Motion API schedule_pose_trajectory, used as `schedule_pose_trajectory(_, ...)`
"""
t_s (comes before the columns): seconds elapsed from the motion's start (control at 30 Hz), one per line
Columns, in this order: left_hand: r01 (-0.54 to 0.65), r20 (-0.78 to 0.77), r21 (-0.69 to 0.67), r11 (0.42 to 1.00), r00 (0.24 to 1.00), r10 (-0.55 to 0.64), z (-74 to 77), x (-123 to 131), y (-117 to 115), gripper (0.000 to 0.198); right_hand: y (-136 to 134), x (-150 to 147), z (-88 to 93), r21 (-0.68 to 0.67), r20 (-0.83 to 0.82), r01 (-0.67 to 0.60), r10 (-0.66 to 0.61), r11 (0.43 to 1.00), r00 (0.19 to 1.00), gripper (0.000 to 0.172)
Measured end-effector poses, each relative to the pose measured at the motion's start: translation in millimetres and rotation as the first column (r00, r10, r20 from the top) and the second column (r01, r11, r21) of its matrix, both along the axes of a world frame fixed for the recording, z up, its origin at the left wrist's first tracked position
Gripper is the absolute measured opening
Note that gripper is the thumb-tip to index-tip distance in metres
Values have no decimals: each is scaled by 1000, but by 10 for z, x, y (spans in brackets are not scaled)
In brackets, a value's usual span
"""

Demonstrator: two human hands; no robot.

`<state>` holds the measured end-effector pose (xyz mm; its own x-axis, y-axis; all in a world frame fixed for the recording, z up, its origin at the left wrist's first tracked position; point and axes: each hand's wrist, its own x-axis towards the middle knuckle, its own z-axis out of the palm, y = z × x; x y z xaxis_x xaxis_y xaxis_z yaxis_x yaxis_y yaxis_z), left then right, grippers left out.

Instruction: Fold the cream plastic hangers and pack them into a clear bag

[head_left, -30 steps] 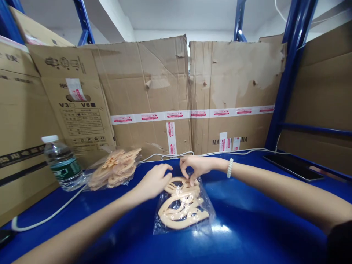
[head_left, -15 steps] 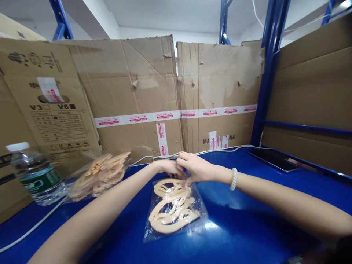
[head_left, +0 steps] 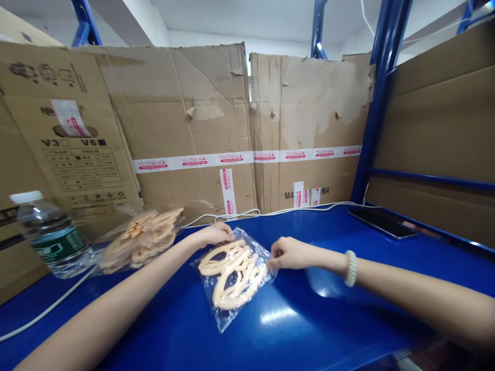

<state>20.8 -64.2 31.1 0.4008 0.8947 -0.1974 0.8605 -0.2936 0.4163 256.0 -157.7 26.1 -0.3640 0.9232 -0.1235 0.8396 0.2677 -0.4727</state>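
A clear plastic bag (head_left: 221, 322) lies turned at an angle on the blue tabletop, holding pale, wood-coloured cut-out pieces (head_left: 232, 268) with curved openings. At its upper left edge, the fingers of my left hand (head_left: 216, 235) are closed on the plastic. My right hand (head_left: 289, 252), with a pale coiled band around the wrist, pinches the bag's right corner. The fingertips of both hands are partly hidden. To the left, several similar pieces sit heaped in another clear plastic bag (head_left: 143, 239), apart from my hands.
A water bottle (head_left: 54, 237) with a green label stands at the left. Cardboard sheets (head_left: 185, 123) wall off the back, with a white cable (head_left: 301, 210) along their foot. A dark phone (head_left: 381, 222) lies at the right near a blue rack post (head_left: 381, 103).
The bag has turned on the table, its lower end swinging to a corner. My hands, close together before at its top edge, have moved apart to its left and right.
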Motion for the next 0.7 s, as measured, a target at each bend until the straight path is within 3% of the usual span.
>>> schedule_pose_trajectory(0.1, -200, -68, 146, 969, 975, 212, -22, -244, -3, 23, 391, -304, 15, -8, 34, 4, -4, 1000, 999, 18)
schedule_pose_trajectory(0.2, -352, -110, 338, 873, 906, 408, -27, -428, -12, 26, 842, -653, 46, -46, 27, 8, -7, 999, 1000, 25)
schedule_pose_trajectory(0.37, -398, -130, 546, 737, 829, 544, -16, -476, -38, 32, 1330, -1106, 48, -50, -53, 15, -17, 999, 998, 28)
schedule_pose_trajectory(0.5, -282, -138, 633, 721, 875, 464, 51, -384, -96, 34, 1498, -1212, -18, -25, -138, 22, -25, 999, 990, 30)
schedule_pose_trajectory(0.6, -95, -174, 622, 778, 951, 255, 65, -383, -185, 35, 1543, -1165, -60, 3, -193, 29, -28, 1000, 981, 29)
schedule_pose_trajectory(0.7, 44, -212, 524, 850, 974, 80, -38, -462, -298, 42, 1504, -1033, -107, 60, -243, 26, -10, 998, 970, 29)
